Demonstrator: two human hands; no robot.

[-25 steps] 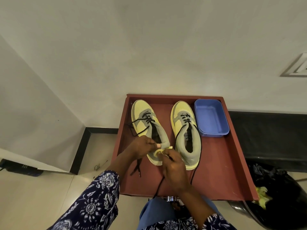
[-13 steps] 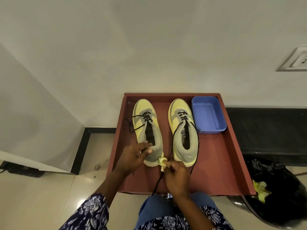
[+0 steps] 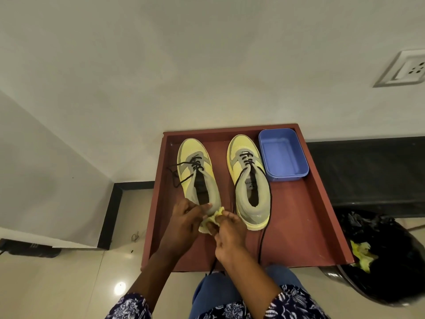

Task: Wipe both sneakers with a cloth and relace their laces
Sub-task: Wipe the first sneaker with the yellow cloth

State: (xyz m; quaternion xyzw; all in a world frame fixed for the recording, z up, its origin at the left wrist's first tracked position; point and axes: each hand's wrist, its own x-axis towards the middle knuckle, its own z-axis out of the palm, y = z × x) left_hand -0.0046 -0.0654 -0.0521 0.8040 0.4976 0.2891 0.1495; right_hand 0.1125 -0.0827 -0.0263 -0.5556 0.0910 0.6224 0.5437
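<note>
Two yellow-and-grey sneakers stand side by side, toes away from me, on a reddish-brown tray table (image 3: 299, 226). The left sneaker (image 3: 195, 171) has loose black laces trailing off its left side. The right sneaker (image 3: 249, 180) has black laces (image 3: 264, 229) hanging down past its heel toward the front edge. A small yellow cloth (image 3: 212, 221) is bunched at the left sneaker's heel. My left hand (image 3: 186, 223) and my right hand (image 3: 226, 233) both pinch the cloth there, hiding that heel.
A blue plastic tub (image 3: 282, 155) sits at the tray's back right, beside the right sneaker. A bin lined with a black bag (image 3: 391, 261), holding yellow scraps, stands at the right. A wall socket (image 3: 407, 69) is on the wall. Pale floor tiles lie to the left.
My left hand has come off the left sneaker's collar and joined the right hand on the cloth at the heel. The view has shifted slightly.
</note>
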